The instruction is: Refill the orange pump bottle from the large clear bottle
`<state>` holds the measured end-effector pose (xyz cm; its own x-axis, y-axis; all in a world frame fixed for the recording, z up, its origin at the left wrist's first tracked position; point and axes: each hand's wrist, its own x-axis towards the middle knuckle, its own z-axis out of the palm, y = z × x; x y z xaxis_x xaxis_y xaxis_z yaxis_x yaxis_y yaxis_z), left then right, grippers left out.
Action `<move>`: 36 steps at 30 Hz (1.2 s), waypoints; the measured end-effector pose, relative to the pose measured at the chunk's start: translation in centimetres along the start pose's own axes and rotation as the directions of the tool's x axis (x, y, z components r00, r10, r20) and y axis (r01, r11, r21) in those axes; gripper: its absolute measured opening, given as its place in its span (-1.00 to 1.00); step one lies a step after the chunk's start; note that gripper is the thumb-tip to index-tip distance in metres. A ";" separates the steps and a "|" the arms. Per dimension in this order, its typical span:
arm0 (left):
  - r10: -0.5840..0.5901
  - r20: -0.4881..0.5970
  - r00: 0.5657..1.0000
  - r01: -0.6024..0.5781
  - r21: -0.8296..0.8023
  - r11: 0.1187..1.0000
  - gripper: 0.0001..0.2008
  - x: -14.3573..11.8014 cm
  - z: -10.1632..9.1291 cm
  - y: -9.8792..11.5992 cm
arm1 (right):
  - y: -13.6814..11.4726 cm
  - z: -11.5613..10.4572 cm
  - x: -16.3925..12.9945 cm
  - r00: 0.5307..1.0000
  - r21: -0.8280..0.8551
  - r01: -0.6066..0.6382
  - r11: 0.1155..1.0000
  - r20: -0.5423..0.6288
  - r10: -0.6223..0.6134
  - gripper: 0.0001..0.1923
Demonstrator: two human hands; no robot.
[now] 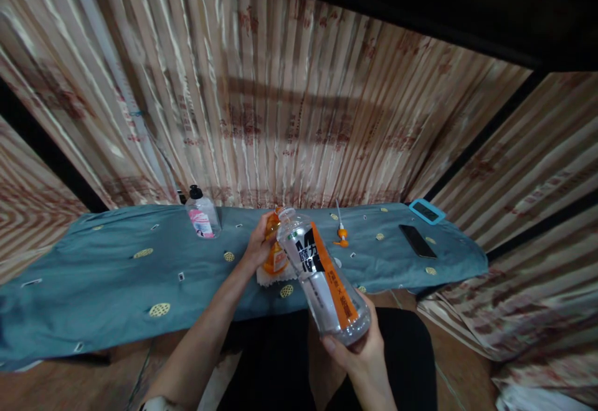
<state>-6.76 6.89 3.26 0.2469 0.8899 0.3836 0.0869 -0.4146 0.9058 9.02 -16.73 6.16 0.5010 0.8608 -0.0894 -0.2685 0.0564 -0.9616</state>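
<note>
Logging from my remote seat, clock centred on the clear bottle. Largest first: curtain (299,56) at 12, then the teal-covered counter (182,255) from 9 round to 3. Clear bottle (322,280) is raised, slanted, uncapped, its neck towards 11. Amber bottle (278,263) at 10, the two necks close; contact I cannot tell. Soap bottle (204,221) stands further out at 10.

Hands: left hand (260,240) at 10, wrapped round the upper amber bottle; right hand (360,350) at 5, gripping the clear bottle's base.

Smaller items: white cloth (267,279) under the amber bottle, phone (417,241) and blue-framed device (426,211) towards 2, orange pump (342,235) lying at 1.

Risks, my judgement: gripped only at its base, the clear bottle could swing and lose neck alignment, spilling any contents. A loosened left grip, or a slipping cloth, could topple the amber bottle. Fill level I cannot read.
</note>
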 end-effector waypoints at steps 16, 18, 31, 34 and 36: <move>-0.066 -0.021 0.998 0.068 0.087 0.994 -0.41 0.4 -0.1 -0.1 | 1.5 -0.7 0.9 0.997 0.038 0.023 0.999 0.075 -0.026 -0.06; -0.052 -0.021 0.998 0.054 0.094 0.994 -0.42 0.5 -0.2 0.0 | 1.2 -0.6 0.9 0.997 0.016 0.013 1.000 0.073 -0.014 -0.05; -0.032 -0.060 0.998 0.040 0.136 0.990 -0.43 0.5 -0.5 -0.4 | 0.2 0.2 1.2 0.995 0.050 0.040 0.998 0.092 -0.044 -0.13; -0.014 -0.057 0.998 0.022 0.144 0.989 -0.44 0.4 -0.5 -0.3 | -0.2 0.1 1.1 0.994 0.066 0.015 0.998 0.104 -0.021 -0.12; -0.009 -0.061 0.998 0.018 0.155 0.988 -0.45 0.4 -0.4 -0.1 | -0.2 -0.1 1.2 0.994 0.074 0.006 0.997 0.111 -0.014 -0.11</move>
<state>-7.07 7.39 3.39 0.1872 0.9035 0.3856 0.2403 -0.4227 0.8738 9.76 -15.74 6.26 0.4102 0.9108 -0.0461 -0.3256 0.0991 -0.9403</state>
